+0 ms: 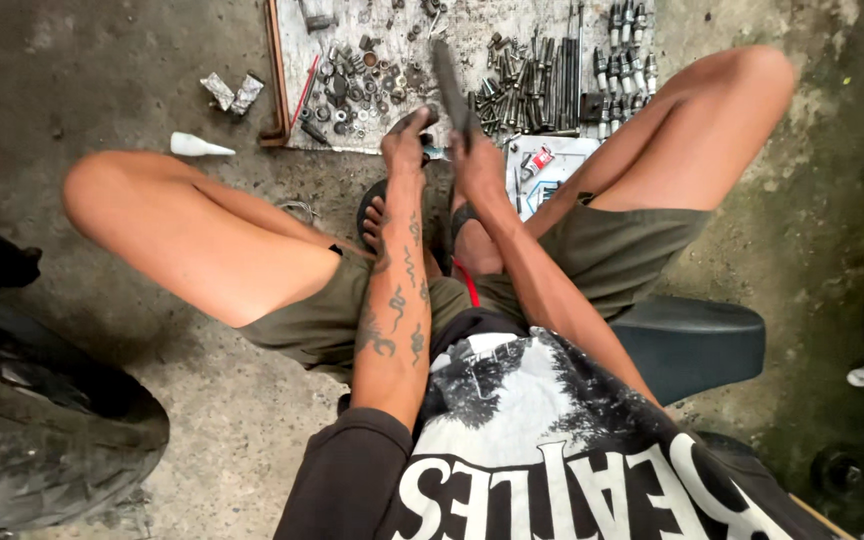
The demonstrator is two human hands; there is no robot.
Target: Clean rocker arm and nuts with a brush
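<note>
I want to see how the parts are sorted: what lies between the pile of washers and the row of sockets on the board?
In the head view, a heap of bolts and long rods lies between the washers and the sockets.

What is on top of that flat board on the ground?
The board holds nuts and washers, bolts and sockets. The hands hide its near edge.
</note>
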